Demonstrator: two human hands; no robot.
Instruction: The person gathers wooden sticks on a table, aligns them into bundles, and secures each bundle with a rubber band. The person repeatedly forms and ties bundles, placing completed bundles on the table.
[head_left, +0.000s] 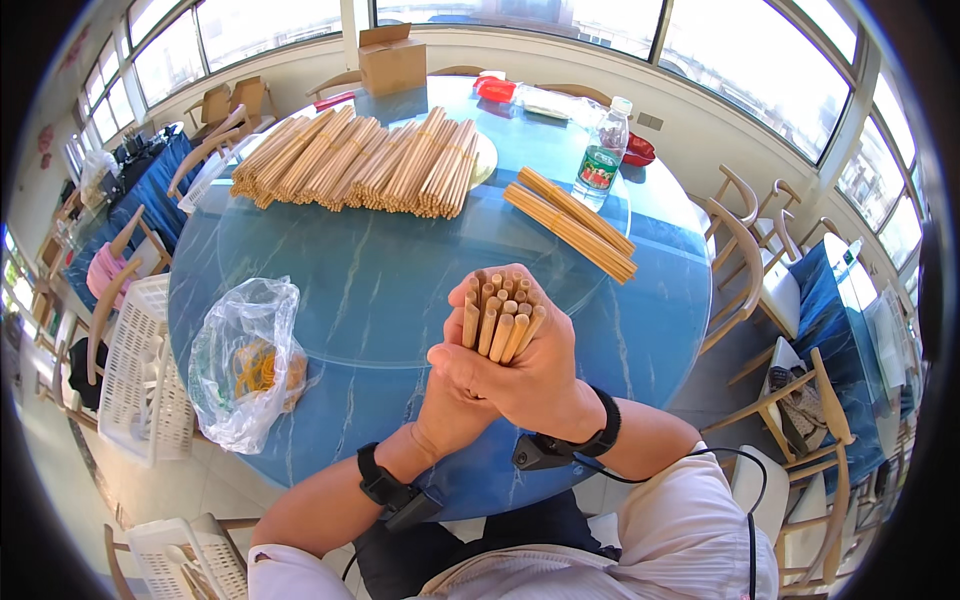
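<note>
An upright bundle of wooden chopsticks (504, 319) stands in my hands over the near part of the table, blunt ends facing up. My right hand (544, 349) is wrapped around the bundle, its thumb lying across the near side. Below it, my left hand (454, 409) clasps the lower part, largely covered by the right. The lower ends of the sticks are hidden by my hands. Beyond them, two chopstick bundles tied with bands (574, 225) lie slanted on the glass turntable (337, 270). A row of many tied lighter bundles (360, 161) is piled further left.
On the blue marbled table (637, 322), a clear plastic bag (244, 367) contains yellow rubber bands (255, 369). A plastic bottle (600, 157) stands right of the bundles. A cardboard box (392, 64) sits at the far edge. White plastic baskets (139, 375) and wooden chairs (739, 247) surround the table.
</note>
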